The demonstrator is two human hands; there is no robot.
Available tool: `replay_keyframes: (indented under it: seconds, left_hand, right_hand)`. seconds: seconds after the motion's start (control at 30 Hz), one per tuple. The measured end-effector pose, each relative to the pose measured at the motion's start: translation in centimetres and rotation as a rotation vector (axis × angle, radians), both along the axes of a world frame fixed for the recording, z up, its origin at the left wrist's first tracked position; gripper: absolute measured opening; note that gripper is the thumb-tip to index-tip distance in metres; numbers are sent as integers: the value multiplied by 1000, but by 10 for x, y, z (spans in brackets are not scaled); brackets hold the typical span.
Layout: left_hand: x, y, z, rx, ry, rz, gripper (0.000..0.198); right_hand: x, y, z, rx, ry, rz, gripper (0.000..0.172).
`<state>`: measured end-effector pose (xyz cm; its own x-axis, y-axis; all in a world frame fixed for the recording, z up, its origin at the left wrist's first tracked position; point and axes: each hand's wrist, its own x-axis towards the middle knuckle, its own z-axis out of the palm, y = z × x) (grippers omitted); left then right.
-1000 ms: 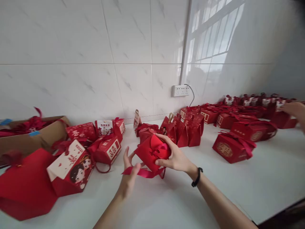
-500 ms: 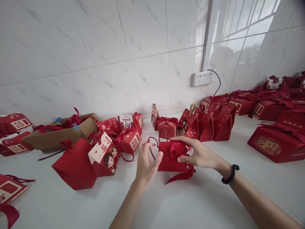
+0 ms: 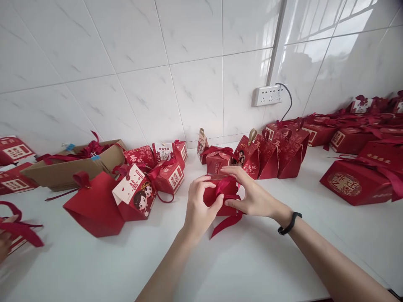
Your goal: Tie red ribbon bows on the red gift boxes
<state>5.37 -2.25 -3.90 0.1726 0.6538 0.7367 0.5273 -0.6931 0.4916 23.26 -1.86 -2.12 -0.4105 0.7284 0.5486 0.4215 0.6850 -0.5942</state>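
A small red gift box [image 3: 220,197] with a red satin ribbon [image 3: 225,224] sits on the white counter [image 3: 258,260] in the middle of the view. My left hand [image 3: 199,207] grips its left side, fingers curled round the top edge. My right hand [image 3: 248,193] pinches the ribbon over the box's top from the right. A black band [image 3: 289,223] is on my right wrist. A loose ribbon tail hangs down in front of the box.
Several red gift boxes stand behind and to both sides, among them one with a cartoon couple [image 3: 135,197] and a large folded red box [image 3: 94,205]. A cardboard box [image 3: 72,167] holds ribbons at left. A wall socket [image 3: 267,95] is behind. Another person's hand [image 3: 4,243] shows at far left.
My left hand has closed onto the box's left side, having hung open beside it before. The box has been drawn slightly nearer the wall. The view has tilted a little.
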Motion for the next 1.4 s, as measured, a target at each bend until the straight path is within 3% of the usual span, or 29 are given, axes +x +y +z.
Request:
replay_keyframes:
  seconds: [0.13,0.27,0.4,0.67,0.97,1.17,1.27,1.4]
  left_hand:
    - [-3,3,1,14,0,39,2]
    - [-8,7,0,11,-34,69,5]
    - [-10,10,-2,3,-92,72,6]
    - [-12,10,-3,-38,-220,91,10]
    - [-11,10,-5,-92,-440,83,5]
    - [-12,9,2,-94,-551,107,9]
    - [-15,9,4,-124,-585,44,13]
    - [-16,6,3,-117,-616,-24,5]
  right_hand:
    - [-1,5,-6,-6,40,-22,52]
    - [-5,6,-9,0,69,-38,30]
    - [-6,4,-6,91,-35,-85,8]
    - [-10,0,-2,105,15,-86,12]
    - [-15,-2,-7,-59,154,-43,11]
    - [-17,-2,-5,-101,168,-22,12]
    - [-17,-2,-5,-128,177,-19,12]
    - [-17,-2,-5,-147,158,-14,12]
